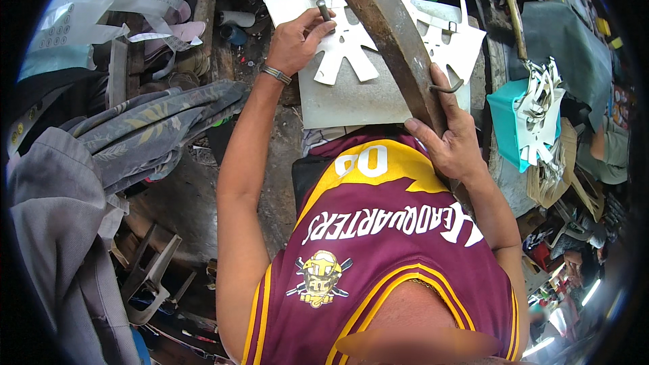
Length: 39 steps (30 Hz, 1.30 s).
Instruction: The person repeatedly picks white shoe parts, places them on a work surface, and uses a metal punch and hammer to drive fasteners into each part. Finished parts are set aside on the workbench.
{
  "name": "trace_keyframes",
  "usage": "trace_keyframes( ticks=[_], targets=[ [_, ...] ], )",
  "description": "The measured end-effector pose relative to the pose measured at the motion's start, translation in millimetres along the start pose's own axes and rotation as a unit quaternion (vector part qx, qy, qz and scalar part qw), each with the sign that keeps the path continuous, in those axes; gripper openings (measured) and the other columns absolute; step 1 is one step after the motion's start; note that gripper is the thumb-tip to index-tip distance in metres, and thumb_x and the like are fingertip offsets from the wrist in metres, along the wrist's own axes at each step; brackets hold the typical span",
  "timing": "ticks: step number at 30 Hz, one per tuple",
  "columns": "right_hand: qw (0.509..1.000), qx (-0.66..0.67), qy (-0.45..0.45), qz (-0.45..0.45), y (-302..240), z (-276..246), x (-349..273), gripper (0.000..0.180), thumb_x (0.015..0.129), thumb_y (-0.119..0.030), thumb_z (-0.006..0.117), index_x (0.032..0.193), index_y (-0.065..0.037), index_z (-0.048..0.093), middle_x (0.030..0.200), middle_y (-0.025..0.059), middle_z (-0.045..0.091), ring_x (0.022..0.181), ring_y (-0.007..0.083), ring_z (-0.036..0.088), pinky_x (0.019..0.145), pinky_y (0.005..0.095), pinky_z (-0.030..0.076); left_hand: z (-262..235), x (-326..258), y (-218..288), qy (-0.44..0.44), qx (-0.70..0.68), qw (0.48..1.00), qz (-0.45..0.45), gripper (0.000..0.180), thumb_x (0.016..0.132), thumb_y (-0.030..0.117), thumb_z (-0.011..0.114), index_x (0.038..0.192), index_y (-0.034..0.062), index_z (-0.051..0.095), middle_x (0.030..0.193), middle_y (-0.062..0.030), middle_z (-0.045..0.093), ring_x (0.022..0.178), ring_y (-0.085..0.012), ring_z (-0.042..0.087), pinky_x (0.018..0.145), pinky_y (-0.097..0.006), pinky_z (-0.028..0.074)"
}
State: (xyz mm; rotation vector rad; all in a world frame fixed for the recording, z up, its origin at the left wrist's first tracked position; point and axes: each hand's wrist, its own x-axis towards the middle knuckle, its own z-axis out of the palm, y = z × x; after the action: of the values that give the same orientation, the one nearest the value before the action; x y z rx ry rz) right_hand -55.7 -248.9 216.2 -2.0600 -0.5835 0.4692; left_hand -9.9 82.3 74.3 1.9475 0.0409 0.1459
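My left hand (297,44) pinches a short metal punch (325,16) over a white cut-out piece (345,37) with several pointed strips. The piece lies on a grey flat board (351,105) in front of me. My right hand (451,136) is closed round a long, worn brown bar (392,30), its thumb on the near face and a finger along the edge. Slanting across the board, the bar hides part of the work. A thin bent metal rod (447,88) sticks out by that hand. More white cut-outs (449,37) lie right of the bar.
On the right, a turquoise bin (507,118) holds several white cut-outs, with a wooden-handled tool (517,27) beyond it. Patterned cloth (155,118) and grey cloth (54,209) hang at the left. White printed strips (115,0) drape at the upper left.
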Motion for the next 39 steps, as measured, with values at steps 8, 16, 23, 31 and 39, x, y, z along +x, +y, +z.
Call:
trace_keyframes(
  ticks=[8,16,23,31,39],
  targets=[
    [1.000,0.006,-0.002,0.001,2,2,0,0.094,0.098,-0.018,0.081,0.175,-0.028,0.028,0.143,0.0251,0.068,0.125,0.0353,0.072,0.112,0.0460,0.055,1,-1,-2,0.008,-0.009,1.000,0.010,0.023,0.104,0.019,0.075,0.124,0.0085,0.077,0.102,-0.0129,0.084,0.099,-0.0200,0.082,0.084,-0.033,0.063],
    [1.000,0.003,0.002,-0.015,2,3,0,0.094,0.098,-0.016,0.081,0.175,-0.029,0.028,0.148,0.0248,0.066,0.130,0.0353,0.069,0.114,0.0453,0.053,0,0,-1,0.000,0.009,1.000,0.009,0.024,0.104,0.020,0.075,0.125,0.0087,0.078,0.102,-0.0127,0.084,0.098,-0.0200,0.082,0.083,-0.032,0.064],
    [1.000,-0.015,-0.006,0.020,-2,3,2,0.094,0.098,-0.018,0.081,0.175,-0.027,0.028,0.145,0.0261,0.067,0.130,0.0366,0.069,0.113,0.0447,0.053,0,-3,0,0.004,0.035,0.999,0.028,0.025,0.102,0.024,0.078,0.124,0.0109,0.079,0.101,-0.0102,0.084,0.095,-0.0182,0.082,0.081,-0.032,0.063],
    [0.999,0.036,0.011,0.005,-11,-3,15,0.091,0.099,-0.017,0.078,0.175,-0.014,0.027,0.156,0.0221,0.058,0.135,0.0298,0.063,0.117,0.0408,0.048,5,-5,-4,0.017,0.030,0.998,0.058,0.027,0.101,0.023,0.080,0.124,0.0101,0.079,0.103,-0.0107,0.083,0.095,-0.0198,0.082,0.082,-0.033,0.063],
    [0.961,0.138,0.207,-0.122,-77,-70,20,0.090,0.092,-0.080,0.066,0.135,-0.002,0.049,0.104,0.0153,0.066,0.087,0.0199,0.066,0.081,0.0338,0.055,6,-6,-5,0.026,0.054,0.995,0.077,0.027,0.099,0.025,0.081,0.121,0.0093,0.079,0.102,-0.0132,0.082,0.092,-0.0256,0.082,0.079,-0.035,0.062]
  ],
)
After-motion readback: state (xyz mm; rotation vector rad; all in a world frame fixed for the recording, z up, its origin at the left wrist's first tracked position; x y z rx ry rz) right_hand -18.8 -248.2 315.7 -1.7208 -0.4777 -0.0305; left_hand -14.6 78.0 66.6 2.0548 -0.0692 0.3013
